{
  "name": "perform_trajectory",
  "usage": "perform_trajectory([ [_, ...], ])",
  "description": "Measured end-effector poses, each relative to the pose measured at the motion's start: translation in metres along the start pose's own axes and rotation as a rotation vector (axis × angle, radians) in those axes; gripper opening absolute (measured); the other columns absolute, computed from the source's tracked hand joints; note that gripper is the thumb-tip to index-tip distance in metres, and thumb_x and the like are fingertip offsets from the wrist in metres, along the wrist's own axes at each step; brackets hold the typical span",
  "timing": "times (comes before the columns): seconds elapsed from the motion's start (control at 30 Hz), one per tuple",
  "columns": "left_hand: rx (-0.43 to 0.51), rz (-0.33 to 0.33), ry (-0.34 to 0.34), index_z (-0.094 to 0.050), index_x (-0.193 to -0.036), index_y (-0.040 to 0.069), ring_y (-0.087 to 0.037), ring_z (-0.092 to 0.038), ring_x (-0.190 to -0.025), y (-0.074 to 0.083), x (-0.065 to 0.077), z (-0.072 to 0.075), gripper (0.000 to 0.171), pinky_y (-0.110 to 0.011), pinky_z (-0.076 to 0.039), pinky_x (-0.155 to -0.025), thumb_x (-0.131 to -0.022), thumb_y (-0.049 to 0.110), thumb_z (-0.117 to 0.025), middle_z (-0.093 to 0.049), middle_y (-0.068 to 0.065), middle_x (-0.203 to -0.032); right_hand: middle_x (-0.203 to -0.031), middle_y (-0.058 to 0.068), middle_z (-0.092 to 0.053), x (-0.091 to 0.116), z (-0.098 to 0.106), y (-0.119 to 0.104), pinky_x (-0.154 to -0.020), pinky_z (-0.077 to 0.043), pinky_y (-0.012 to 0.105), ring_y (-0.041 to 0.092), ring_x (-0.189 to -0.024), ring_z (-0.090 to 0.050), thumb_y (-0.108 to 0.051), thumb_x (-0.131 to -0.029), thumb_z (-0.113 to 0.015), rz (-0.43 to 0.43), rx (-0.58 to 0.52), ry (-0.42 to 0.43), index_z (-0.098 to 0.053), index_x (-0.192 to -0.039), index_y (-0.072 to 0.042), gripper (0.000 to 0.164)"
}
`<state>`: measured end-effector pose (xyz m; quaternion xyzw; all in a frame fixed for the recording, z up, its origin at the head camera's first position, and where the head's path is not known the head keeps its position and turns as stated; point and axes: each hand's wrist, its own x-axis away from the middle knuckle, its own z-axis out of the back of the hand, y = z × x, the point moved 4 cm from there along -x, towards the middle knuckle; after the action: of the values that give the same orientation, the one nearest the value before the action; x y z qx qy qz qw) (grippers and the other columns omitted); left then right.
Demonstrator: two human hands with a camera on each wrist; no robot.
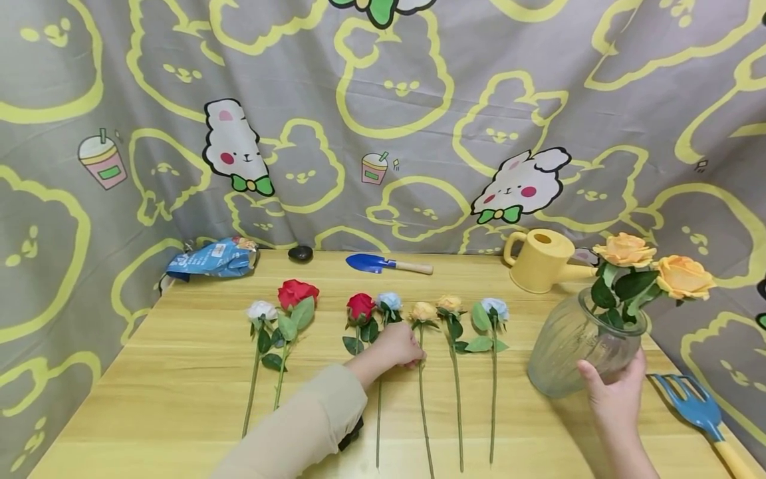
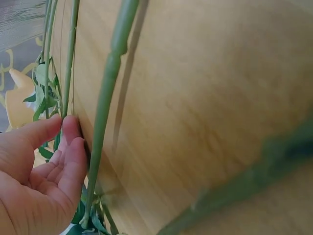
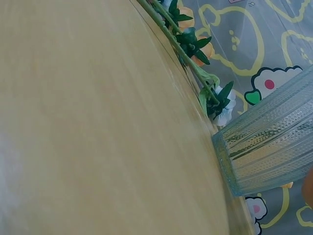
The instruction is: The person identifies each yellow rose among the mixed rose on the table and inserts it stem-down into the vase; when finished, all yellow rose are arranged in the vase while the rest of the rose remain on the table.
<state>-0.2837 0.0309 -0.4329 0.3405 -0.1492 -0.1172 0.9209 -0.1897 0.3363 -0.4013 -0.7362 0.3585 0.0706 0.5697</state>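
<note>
First, the left hand (image 1: 391,346): thumb and forefinger nearly together in a narrow pinch, the stem of one yellow rose (image 1: 423,311) between them; remaining fingers loosely bent. That rose lies on the wooden table (image 1: 197,392), its bloom just beyond the pinch, its stem running back toward the person.

Second, the right hand (image 1: 619,392): thumb and fingers spread wide round the lower side of a ribbed glass vase (image 1: 556,346) — one piece, tilted, mouth leaning to the right; whether its base touches the table cannot be told. Within it, above the hand, two orange roses (image 1: 685,276).

Left of the pinch, nearest first: one blue rose (image 1: 389,301), its stem partly hidden by the hand; one small red rose (image 1: 361,307); one large red rose (image 1: 297,293); one white rose (image 1: 262,310).

Right of the pinch, between the hands: a second yellow rose (image 1: 451,304); one pale blue rose (image 1: 495,308) with green leaves.

Beyond the left hand, along the far edge: a blue packet (image 1: 218,258), a dark rounded object (image 1: 300,253), a blue trowel (image 1: 368,263) with wooden handle.

Beyond the vase: one yellow watering can (image 1: 538,263).

Right of the right hand: one blue garden fork (image 1: 697,406), yellow-handled.
</note>
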Motion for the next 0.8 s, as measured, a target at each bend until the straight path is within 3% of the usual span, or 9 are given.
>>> perform_trajectory([
  [0.2, 0.074, 0.034, 0.009, -0.062, -0.054, 0.004, -0.012, -0.058, -0.045, 0.001, -0.001, 0.000, 0.026, -0.021, -0.045, -0.041, -0.077, 0.014, -0.070, -0.060, -0.002, -0.048, -0.125, 0.014, -0.039, -0.001, -0.002, -0.001, -0.091, -0.038, 0.019, 0.020, -0.114, -0.040, 0.018, -0.069, -0.066, 0.013, -0.021, -0.017, -0.031, -0.135, -0.006, 0.078],
  [0.47, 0.366, 0.082, -0.008, -0.063, -0.064, 0.003, -0.015, -0.062, -0.053, -0.004, -0.002, 0.005, 0.017, -0.026, -0.051, -0.048, -0.080, 0.008, -0.062, -0.062, -0.006, -0.055, -0.127, 0.015, -0.037, -0.004, -0.004, -0.002, -0.092, -0.037, 0.020, 0.021, -0.116, -0.039, 0.017, -0.070, -0.066, 0.048, -0.044, -0.065, -0.029, -0.136, -0.003, 0.078],
  [0.6, 0.481, 0.065, 0.014, -0.063, -0.070, 0.002, -0.015, -0.063, -0.056, -0.002, -0.005, 0.013, 0.012, -0.027, -0.053, -0.053, -0.081, 0.006, -0.060, -0.063, -0.006, -0.061, -0.126, 0.015, -0.038, -0.003, -0.004, -0.003, -0.092, -0.037, 0.020, 0.021, -0.115, -0.039, 0.016, -0.069, -0.067, 0.050, -0.031, -0.057, -0.031, -0.135, -0.003, 0.077],
  [0.8, 0.643, 0.026, 0.028, -0.063, -0.083, -0.003, -0.014, -0.062, -0.063, 0.016, -0.008, 0.033, 0.008, -0.032, -0.054, -0.064, -0.084, 0.005, -0.060, -0.064, -0.008, -0.075, -0.124, 0.015, -0.040, -0.002, -0.001, -0.002, -0.092, -0.037, 0.019, 0.021, -0.115, -0.041, 0.016, -0.070, -0.066, 0.042, -0.011, -0.054, -0.031, -0.134, -0.002, 0.076],
])
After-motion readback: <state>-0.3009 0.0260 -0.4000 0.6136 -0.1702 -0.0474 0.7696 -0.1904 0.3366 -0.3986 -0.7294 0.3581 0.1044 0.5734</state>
